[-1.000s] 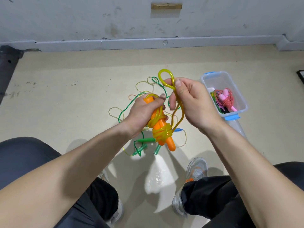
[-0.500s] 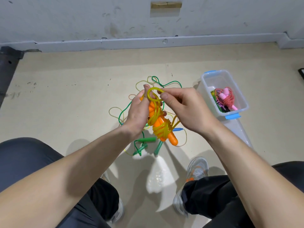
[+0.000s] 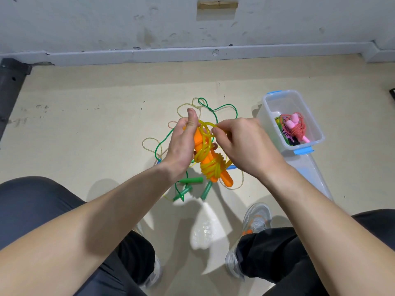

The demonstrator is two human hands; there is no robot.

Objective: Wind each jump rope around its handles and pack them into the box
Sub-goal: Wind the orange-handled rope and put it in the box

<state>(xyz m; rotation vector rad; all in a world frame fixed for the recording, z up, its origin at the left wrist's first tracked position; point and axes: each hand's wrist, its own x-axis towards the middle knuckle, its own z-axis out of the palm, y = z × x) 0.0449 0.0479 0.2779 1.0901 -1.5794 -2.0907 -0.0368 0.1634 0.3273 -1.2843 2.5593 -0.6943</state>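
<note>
My left hand (image 3: 183, 144) grips the two orange handles (image 3: 215, 165) of a jump rope, held together above the floor. Yellow rope (image 3: 210, 167) is wound round the middle of the handles. My right hand (image 3: 241, 146) pinches the last yellow loop (image 3: 206, 130) at the handles' upper end, next to my left thumb. Under my hands a green rope with green handles (image 3: 192, 180) and a thin yellowish rope (image 3: 149, 144) lie tangled on the floor. The clear plastic box (image 3: 277, 99) with blue clips stands to the right, holding a wound pink rope (image 3: 294, 126) and other ropes.
The box's clear lid (image 3: 314, 174) lies on the floor just in front of the box. My knees and grey shoes (image 3: 254, 223) fill the bottom of the view. A wall with a grey skirting board (image 3: 192, 54) runs along the back; a dark post (image 3: 10, 82) stands far left.
My right hand has brought the raised yellow loop down from above the handles to their upper end. The loop has shrunk. My left thumb has lifted up.
</note>
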